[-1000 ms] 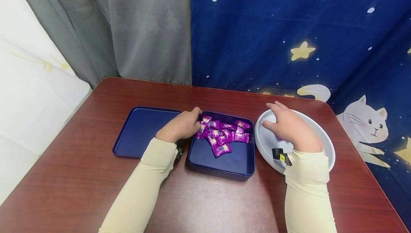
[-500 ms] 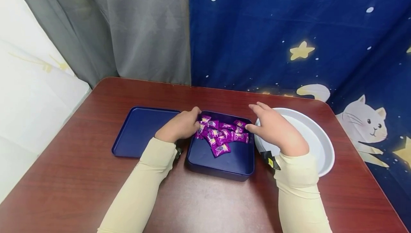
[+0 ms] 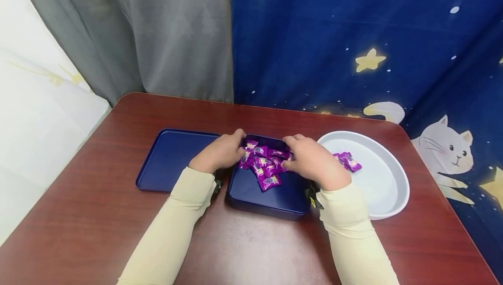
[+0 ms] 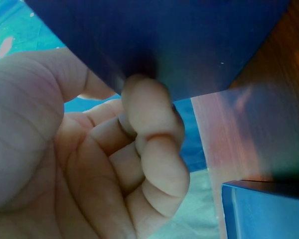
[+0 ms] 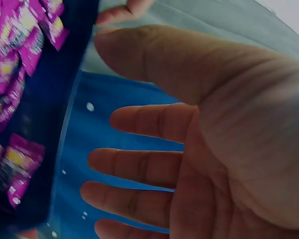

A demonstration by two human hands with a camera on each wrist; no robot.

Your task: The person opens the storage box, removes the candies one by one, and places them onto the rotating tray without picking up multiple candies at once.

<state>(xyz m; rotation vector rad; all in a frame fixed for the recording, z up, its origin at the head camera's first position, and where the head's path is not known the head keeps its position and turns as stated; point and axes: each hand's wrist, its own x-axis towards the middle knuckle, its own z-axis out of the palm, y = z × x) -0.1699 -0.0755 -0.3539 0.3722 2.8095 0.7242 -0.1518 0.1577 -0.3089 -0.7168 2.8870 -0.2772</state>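
A dark blue square box (image 3: 251, 191) sits mid-table with several purple wrapped candies (image 3: 270, 182) heaped toward its far side. At its left wall, my left hand (image 3: 220, 152) grips the rim; the left wrist view has thumb and a finger pinching the blue box (image 4: 189, 45). My right hand (image 3: 316, 160) is over the box's right side, thumb toward the candies and hiding some of them. Seen in the right wrist view, the right hand (image 5: 224, 134) has its fingers spread and rather straight, holding nothing, beside the box's candies (image 5: 17, 169).
Left of the box lies a flat blue lid (image 3: 169, 158), partly behind the left hand. A white oval basin (image 3: 379, 184) stands at the right with a few purple candies (image 3: 349, 161) in it. Curtains hang beyond the reddish table (image 3: 94, 215).
My right hand has moved left from above the white basin to over the box, uncovering the basin's candies. The left hand has stayed at the box's left rim.
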